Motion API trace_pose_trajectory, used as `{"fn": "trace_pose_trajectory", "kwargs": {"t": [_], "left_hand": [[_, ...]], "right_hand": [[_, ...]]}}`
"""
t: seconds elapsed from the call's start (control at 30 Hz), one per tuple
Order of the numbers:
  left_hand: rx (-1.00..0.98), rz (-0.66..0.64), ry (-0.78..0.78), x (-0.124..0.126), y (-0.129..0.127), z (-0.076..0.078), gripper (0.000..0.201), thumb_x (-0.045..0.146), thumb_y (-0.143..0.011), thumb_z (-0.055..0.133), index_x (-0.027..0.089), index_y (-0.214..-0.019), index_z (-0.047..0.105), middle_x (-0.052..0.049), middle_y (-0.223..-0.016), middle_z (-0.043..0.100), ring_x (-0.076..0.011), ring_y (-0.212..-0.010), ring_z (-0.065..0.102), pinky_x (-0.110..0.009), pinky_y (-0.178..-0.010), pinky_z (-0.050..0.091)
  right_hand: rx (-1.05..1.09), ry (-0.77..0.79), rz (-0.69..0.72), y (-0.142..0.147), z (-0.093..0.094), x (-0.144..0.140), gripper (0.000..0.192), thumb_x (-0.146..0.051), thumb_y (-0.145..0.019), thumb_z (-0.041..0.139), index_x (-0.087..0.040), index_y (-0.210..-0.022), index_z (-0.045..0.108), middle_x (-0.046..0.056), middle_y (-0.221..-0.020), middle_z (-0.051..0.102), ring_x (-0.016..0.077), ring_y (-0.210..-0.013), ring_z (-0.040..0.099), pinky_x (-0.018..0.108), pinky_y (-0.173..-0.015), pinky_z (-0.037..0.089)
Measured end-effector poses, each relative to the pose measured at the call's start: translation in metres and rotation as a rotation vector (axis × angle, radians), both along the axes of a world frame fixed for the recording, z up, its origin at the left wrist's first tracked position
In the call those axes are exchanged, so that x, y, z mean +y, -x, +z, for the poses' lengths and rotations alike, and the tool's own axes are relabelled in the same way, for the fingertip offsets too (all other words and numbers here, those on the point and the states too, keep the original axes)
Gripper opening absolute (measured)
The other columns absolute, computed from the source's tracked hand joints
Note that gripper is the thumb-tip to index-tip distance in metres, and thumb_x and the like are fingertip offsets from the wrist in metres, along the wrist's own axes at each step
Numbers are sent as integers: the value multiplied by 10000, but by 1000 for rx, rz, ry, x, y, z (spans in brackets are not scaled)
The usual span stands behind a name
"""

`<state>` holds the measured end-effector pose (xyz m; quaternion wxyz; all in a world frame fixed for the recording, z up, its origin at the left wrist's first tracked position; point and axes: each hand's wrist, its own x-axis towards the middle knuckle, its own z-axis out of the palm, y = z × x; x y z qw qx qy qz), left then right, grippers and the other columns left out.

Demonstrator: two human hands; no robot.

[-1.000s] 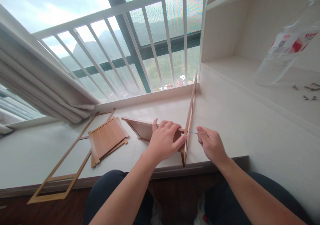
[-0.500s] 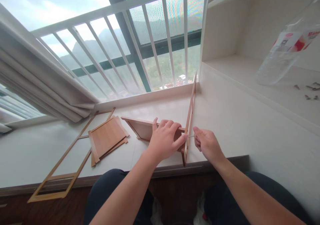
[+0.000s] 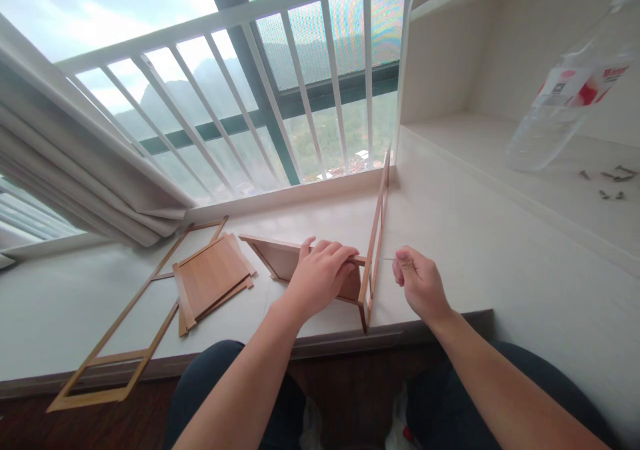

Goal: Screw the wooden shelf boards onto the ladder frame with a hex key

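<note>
My left hand (image 3: 320,273) presses down on the top edge of a wooden panel (image 3: 280,262) that stands on its side on the white sill. The panel's end butts against an upright wooden ladder frame (image 3: 376,230), which runs from the sill's front edge back to the window corner. My right hand (image 3: 419,283) sits just right of that frame, fingers pinched on a thin metal tool (image 3: 387,259) whose tip points at the frame where the panel meets it.
A second wooden frame (image 3: 120,343) lies flat at the left, with a stack of wooden panels (image 3: 210,280) on it. On the raised shelf (image 3: 500,150) at the right stand a clear plastic bottle (image 3: 565,97) and several small screws (image 3: 607,183). White window bars and a curtain (image 3: 75,170) close off the back.
My right hand has turned slightly and drawn a little away from the frame, with the thin tool still at the joint. My left hand stays on the panel.
</note>
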<state>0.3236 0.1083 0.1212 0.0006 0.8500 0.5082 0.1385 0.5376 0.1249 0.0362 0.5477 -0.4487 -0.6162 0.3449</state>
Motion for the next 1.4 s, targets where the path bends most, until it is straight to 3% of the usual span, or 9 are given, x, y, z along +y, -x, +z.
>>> {"fn": "trace_pose_trajectory", "kwargs": {"t": [0.1,0.27,0.4,0.53,0.67,0.77,1.2,1.4], "left_hand": [[-27,14,-15,2,1,-2,193,265,-1010,475,295,-1117,632,0,-1059,722,-200,-1070,599,-466,-1156,220],[-53,23,-63,1,-3,-6,193,274,-1011,473,286,-1061,659,-5,-992,735,-201,-1025,607,-446,-1134,240],[-53,26,-99,-1,-5,-9,193,274,-1014,471,286,-1054,659,2,-975,731,-196,-1008,604,-440,-1132,237],[-54,34,-106,-2,-5,-11,195,271,-1015,468,291,-1056,658,5,-982,731,-195,-1001,605,-437,-1130,239],[-59,43,-100,-1,-6,-11,188,265,-1008,480,292,-1052,661,7,-988,733,-193,-1002,608,-431,-1126,245],[-59,42,-92,-1,-6,-11,179,272,-1004,490,294,-1057,660,11,-993,731,-193,-1007,606,-431,-1128,245],[-69,33,-69,-2,-6,-10,249,292,-1023,432,312,-1113,663,-2,-1002,726,-201,-1015,600,-435,-1127,232],[-69,36,-74,-2,-7,-9,250,295,-1025,431,309,-1109,666,3,-986,728,-195,-1012,602,-435,-1128,231]], "right_hand": [[87,72,66,0,-2,3,483,-579,-1006,429,-203,-718,523,2,-634,538,136,-567,516,265,-524,416],[267,284,235,8,-10,8,518,-650,-942,503,-157,-966,662,96,-898,673,190,-721,657,254,-475,487],[294,313,280,11,-9,6,526,-651,-936,515,-150,-966,671,90,-859,673,197,-718,669,267,-494,514],[174,125,160,5,0,1,455,-582,-994,454,-175,-940,649,62,-825,647,175,-711,642,267,-535,503],[-69,-148,-4,-3,4,-3,388,-480,-1029,440,-205,-786,563,12,-696,565,140,-600,532,280,-590,443],[-202,-259,-60,-6,5,-4,383,-434,-1036,439,-220,-727,508,5,-658,534,149,-605,513,293,-624,410],[-385,-549,-91,-9,0,-3,312,-302,-1027,477,-213,-742,566,23,-642,565,158,-600,500,301,-623,353],[-403,-454,-146,-3,-4,-2,417,-335,-1043,414,-231,-640,418,-5,-567,457,148,-521,391,316,-572,280]]}}
